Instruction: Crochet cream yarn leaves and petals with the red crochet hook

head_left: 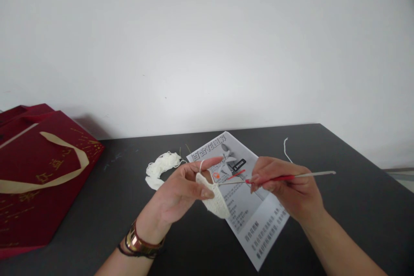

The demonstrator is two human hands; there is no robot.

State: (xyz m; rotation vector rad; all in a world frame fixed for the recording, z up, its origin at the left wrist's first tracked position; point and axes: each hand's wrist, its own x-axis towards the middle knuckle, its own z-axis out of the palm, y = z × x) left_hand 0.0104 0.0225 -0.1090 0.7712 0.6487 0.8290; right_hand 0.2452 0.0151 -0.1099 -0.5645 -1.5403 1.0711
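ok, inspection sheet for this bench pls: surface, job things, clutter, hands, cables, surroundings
Surface: dark table, matte.
Job's things: white crochet piece; hook with red grip, tip at the piece; yarn pile; printed sheet under the hands.
Clutter: red bag at left; loose yarn strand.
Hands: left hand pinches the piece, yarn over a finger; right hand grips the hook.
Cables: nothing seen.
Surroundings: white wall.

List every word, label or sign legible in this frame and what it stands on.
"百合花图解": bold heading on the white printed paper sheet.
Sheet's smaller columns: too small to read.
Gold characters on the dark red paper gift bag: stylised, unreadable.
White crocheted piece, red-handled metal crochet hook: no text.
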